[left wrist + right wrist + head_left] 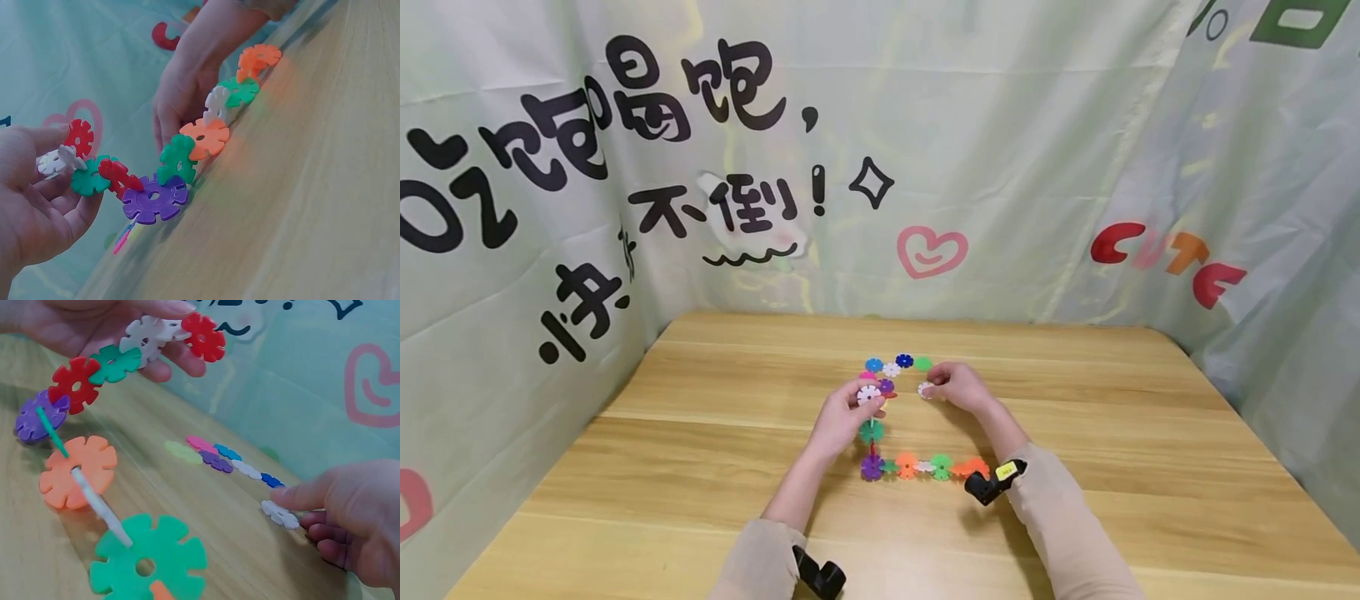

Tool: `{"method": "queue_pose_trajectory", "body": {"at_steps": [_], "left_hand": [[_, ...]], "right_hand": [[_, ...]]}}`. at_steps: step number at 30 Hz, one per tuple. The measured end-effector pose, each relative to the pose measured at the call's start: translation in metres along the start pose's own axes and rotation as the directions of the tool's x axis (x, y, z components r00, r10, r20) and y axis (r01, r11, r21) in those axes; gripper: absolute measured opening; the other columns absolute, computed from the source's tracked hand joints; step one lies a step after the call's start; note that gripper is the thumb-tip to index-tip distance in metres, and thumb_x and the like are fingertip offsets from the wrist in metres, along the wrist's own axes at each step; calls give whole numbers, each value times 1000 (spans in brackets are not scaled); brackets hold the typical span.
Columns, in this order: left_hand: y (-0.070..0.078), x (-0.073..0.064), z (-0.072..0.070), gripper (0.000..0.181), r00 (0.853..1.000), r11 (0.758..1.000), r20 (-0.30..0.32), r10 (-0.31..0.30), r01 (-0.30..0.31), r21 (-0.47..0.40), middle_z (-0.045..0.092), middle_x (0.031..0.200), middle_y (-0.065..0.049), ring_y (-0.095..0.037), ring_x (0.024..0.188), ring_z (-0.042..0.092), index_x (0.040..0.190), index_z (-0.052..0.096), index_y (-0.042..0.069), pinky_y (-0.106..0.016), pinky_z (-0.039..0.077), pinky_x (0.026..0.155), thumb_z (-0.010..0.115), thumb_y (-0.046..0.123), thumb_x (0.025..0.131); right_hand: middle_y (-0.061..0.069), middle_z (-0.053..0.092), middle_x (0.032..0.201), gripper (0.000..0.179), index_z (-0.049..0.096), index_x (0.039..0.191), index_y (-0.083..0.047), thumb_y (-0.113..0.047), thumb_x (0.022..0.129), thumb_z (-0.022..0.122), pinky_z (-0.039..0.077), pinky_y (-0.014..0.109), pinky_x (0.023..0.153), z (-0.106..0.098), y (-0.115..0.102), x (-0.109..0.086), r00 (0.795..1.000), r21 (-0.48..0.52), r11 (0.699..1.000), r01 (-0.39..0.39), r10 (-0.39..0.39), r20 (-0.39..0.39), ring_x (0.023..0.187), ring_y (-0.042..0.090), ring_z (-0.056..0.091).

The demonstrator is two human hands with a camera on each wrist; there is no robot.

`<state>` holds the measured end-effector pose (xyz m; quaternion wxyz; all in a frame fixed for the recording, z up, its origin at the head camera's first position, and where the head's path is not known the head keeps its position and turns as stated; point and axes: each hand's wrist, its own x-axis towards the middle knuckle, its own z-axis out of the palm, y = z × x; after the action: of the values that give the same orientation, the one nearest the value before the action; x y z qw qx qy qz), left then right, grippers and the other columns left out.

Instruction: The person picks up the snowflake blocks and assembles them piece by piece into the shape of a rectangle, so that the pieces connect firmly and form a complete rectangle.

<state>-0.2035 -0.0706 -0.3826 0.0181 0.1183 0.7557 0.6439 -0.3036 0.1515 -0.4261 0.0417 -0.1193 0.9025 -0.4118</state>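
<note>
My left hand (841, 419) grips one end of a chain of slotted plastic snowflake discs, near a white disc (868, 395) and a red disc (204, 339). The chain runs past a green disc (91, 177) and another red disc (75, 385) to a purple disc (155, 199). There it bends to the right through green, orange and white discs, ending at orange discs (257, 59). My right hand (961, 388) is at the far side, its thumb and fingertips pinching a loose white disc (280, 515) at the edge. Whether that disc still touches the table is unclear.
Several loose discs lie on the wooden table (1112, 417) beyond my hands, including a light blue disc (874, 365), a dark blue disc (905, 361), and a green disc (923, 364). A printed curtain (1015, 150) hangs behind the table.
</note>
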Motion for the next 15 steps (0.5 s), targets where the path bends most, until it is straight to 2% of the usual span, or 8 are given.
{"method": "queue_pose_trajectory", "body": {"at_steps": [8,15], "left_hand": [[-25,13,-1,31,1000,1000,-3,10,-10,-14,60,101,-27,-30,85,64,117,54,-6,-32,52,71,58,12,92],[-30,13,0,34,1000,1000,-6,22,-22,21,61,102,-25,-26,84,64,119,55,-3,-32,52,75,58,17,92]], "right_hand": [[7,56,84,25,64,102,3,-11,81,71,41,32,69,2,-7,0,998,-111,992,66,-63,27,77,20,47],[7,53,84,18,58,95,-2,-5,81,70,40,32,67,1,-7,-1,998,-116,992,42,-35,57,76,20,46]]}}
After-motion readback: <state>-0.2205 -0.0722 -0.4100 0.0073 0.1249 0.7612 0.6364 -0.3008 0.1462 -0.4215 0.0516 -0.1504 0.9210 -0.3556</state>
